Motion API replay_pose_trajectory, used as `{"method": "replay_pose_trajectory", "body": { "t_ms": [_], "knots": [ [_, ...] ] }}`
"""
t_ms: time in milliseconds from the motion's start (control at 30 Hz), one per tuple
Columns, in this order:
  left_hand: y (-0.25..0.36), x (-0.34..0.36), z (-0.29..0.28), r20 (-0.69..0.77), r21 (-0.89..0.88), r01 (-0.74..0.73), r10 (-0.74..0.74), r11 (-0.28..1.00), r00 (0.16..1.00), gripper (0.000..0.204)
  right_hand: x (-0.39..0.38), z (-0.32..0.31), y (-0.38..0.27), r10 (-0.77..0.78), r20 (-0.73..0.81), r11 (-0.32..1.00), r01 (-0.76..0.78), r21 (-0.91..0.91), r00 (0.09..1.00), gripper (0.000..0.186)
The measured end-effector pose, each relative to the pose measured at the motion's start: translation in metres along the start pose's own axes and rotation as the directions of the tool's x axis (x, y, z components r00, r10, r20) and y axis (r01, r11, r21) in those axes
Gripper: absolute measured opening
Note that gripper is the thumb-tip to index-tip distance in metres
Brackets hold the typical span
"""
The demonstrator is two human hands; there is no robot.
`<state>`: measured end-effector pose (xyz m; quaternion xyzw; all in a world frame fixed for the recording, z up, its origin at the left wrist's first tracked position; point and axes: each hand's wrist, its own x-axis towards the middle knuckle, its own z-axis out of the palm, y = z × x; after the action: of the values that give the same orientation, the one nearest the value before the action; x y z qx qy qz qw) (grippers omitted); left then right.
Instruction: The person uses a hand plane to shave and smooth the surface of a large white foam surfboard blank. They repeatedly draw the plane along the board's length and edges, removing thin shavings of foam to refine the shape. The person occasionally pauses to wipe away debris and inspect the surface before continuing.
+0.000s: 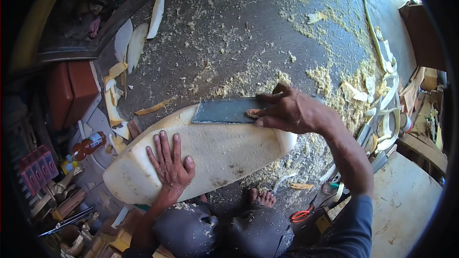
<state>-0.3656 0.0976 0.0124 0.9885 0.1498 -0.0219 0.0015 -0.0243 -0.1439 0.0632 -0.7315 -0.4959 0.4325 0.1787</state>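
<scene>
As left hand [172, 165] touches foam [229, 153], right hand [289, 110] gripping board [222, 111]

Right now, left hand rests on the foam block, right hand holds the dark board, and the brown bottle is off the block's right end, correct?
No: the head view shows the brown bottle off the left, not right, end of the foam block. The left hand rests on the block and the right hand holds the dark board.

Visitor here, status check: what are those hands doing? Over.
Left hand spread flat on pale foam-like block. Right hand gripping grey flat strip along the block's far edge. Pale crumbs scattered on floor beyond.
</scene>
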Motion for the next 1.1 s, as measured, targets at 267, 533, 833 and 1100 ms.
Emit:
{"method": "replay_pose_trajectory", "body": {
  "t_ms": [267, 533, 833, 1100],
  "knots": [
    [-0.002, 0.001, -0.002, -0.007, 0.029, 0.005, -0.004, 1.0, 1.0, 0.063, -0.06, -0.002, 0.003, 0.002, -0.184, 0.996, -0.019, -0.089, 0.983, 0.05],
    [-0.007, -0.006, -0.004, -0.019, 0.069, 0.018, -0.017, 0.997, 1.0, 0.062, -0.097, -0.063, 0.051, 0.105, 0.08, 0.992, -0.111, 0.065, 0.991, 0.054],
    [-0.005, -0.007, -0.002, 0.009, 0.061, 0.014, -0.014, 0.998, 1.0, 0.064, -0.014, -0.05, 0.039, 0.136, 0.13, 0.982, -0.151, 0.113, 0.982, 0.054],
    [0.01, 0.004, -0.006, 0.056, 0.093, -0.015, 0.009, 0.996, 0.998, 0.063, 0.013, -0.006, 0.066, 0.187, 0.127, 0.948, -0.212, 0.236, 0.974, 0.057]
  ]
}}
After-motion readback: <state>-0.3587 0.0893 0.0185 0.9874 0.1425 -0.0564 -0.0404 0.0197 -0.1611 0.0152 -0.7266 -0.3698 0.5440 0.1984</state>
